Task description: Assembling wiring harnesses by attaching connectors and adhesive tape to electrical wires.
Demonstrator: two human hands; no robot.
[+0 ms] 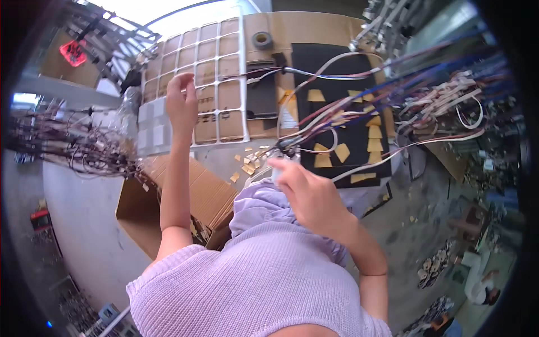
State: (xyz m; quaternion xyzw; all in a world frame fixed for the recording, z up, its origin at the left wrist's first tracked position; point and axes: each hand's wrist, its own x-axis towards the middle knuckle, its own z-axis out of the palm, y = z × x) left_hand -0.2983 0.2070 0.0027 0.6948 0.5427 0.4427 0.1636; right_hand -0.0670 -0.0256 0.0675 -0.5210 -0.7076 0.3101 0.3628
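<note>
Over the white wire grid (245, 73), my left hand (182, 106) is raised with its fingers closed around the end of a thin wire cable (224, 77). That cable runs right to a black joint on the black board (337, 64). My right hand (314, 199) is in front of my chest, its fingers bent and partly blurred. What it pinches, if anything, cannot be made out. Just beyond it lies the gathered end of a thick cable bundle (323, 123), which stretches off to the right. Yellow tape pieces (342, 152) are stuck on the black board.
An open cardboard box (196, 188) stands below my left forearm. A dark tape roll (261, 40) sits on cardboard at the back. Yellow scraps (249, 167) lie near my lap. More cable bundles hang at left (84, 140) and right (449, 95). Other people (480, 283) are at lower right.
</note>
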